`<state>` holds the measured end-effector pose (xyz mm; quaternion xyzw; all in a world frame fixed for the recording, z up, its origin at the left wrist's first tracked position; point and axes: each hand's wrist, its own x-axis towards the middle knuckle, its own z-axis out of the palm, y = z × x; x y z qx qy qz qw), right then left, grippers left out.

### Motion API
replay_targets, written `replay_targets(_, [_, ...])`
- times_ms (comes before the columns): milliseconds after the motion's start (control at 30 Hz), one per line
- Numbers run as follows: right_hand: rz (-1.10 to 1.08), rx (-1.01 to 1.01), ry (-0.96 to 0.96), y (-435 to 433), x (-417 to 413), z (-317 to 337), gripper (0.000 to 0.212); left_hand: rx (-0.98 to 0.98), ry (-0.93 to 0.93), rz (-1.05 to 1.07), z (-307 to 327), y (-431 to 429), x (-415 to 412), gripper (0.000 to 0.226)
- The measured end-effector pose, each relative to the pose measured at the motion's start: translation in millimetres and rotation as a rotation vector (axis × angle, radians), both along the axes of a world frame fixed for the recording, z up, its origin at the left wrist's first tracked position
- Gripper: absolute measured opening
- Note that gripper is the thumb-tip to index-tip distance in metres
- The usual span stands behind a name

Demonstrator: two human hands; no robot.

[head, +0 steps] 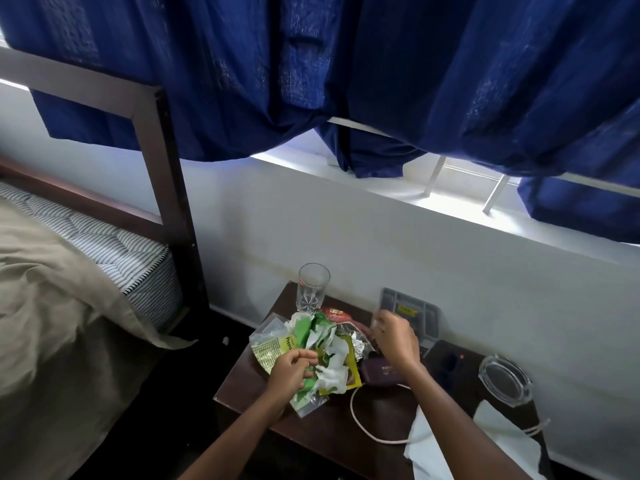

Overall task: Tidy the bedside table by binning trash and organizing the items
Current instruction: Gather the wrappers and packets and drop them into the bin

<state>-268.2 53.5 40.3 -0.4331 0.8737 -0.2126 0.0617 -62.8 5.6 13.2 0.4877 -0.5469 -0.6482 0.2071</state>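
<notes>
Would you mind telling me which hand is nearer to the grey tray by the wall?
Right. The right hand is at the front edge of the grey tray; the left hand is farther away, gripping the crumpled wrappers.

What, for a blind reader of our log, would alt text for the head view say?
A person's left hand grips crumpled green-and-white wrappers on a dark bedside table, while the right hand hovers before a grey tray. An empty glass stands at the back.

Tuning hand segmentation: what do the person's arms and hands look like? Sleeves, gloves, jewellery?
Left hand and right hand are bare: no gloves, no rings or watch visible. Left forearm and right forearm are uncovered to the frame edge; no sleeve in view.
</notes>
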Motion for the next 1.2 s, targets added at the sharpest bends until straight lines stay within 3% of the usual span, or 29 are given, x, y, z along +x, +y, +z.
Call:
replay_targets(133, [0.107, 0.153, -0.056, 1.7, 6.6, -10.7, 0.041, -0.050, -0.008, -0.047, -1.0, 7.0, -2.1, 0.026])
replay_targets(267, [0.069, 0.158, -0.049, -6.5, 14.4, -21.7, 0.042, -0.047, 0.001, -0.050, 0.5, 5.5, -9.5, 0.028])
replay_targets(467, [-0.011, 0.049, 0.018, -13.5, 13.5, -16.4, 0.018, -0.034, -0.021, -0.087, -8.0, 3.9, -16.2, 0.032])
replay_targets(700, [-0.113, -0.226, 0.026, -0.6, 1.4, 17.8, 0.010, -0.026, -0.022, -0.064, -9.5, 7.6, -20.1, 0.033])
replay_targets(833, [-0.133, -0.396, -0.104, 18.2, -4.0, 46.9, 0.009, -0.001, 0.004, -0.045, 4.5, 13.5, -21.0, 0.031])
replay_targets(933, [-0.117, -0.493, -0.323, 39.2, 0.6, 72.5, 0.021, 0.027, 0.083, -0.052, 28.9, 19.8, -22.1, 0.023])
replay_targets(1033, [-0.116, -0.546, -0.553, 64.0, 10.2, 95.3, 0.019, 0.079, 0.245, -0.046, 58.6, 27.4, -19.5, 0.021])
replay_targets(1100, [-0.110, -0.545, -0.678, 82.9, 17.2, 106.1, 0.012, 0.007, 0.344, -0.105, 72.0, 33.9, -15.4, 0.036])
replay_targets(1200, [-0.108, -0.469, -0.730, 111.5, 26.5, 113.1, 0.020, -0.281, 0.407, -0.265, 85.9, 46.7, -15.3, 0.077])
